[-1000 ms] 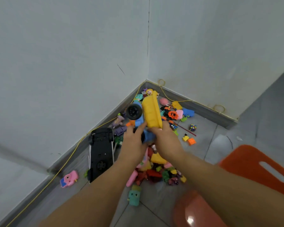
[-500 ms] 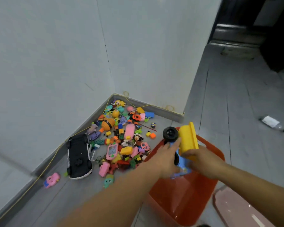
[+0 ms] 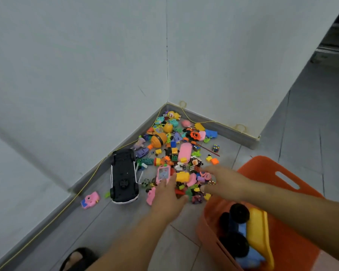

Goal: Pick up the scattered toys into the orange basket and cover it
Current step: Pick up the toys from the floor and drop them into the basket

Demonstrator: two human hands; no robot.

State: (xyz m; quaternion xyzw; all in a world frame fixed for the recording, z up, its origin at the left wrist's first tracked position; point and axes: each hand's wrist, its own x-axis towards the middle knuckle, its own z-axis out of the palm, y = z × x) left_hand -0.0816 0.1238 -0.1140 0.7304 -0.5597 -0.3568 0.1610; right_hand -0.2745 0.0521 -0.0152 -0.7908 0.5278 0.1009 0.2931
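We find the far corner of the floor [image 3: 114, 227] crowded, its near part free.
The toy pile [image 3: 181, 153] fills the corner between the left wall [image 3: 67, 75] and the right wall [image 3: 233, 65]; the black car [image 3: 123, 173] flanks it along the left wall, and the orange basket [image 3: 262, 163] stands close on its right.

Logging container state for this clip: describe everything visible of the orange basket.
The orange basket looks like plastic, with a slot handle cut in its far wall. It stands open, no lid on it, on the grey floor at lower right, beside the toy pile. Inside lies a yellow and blue toy truck with black wheels. The right forearm crosses over its rim; the right hand is past it, at the pile.
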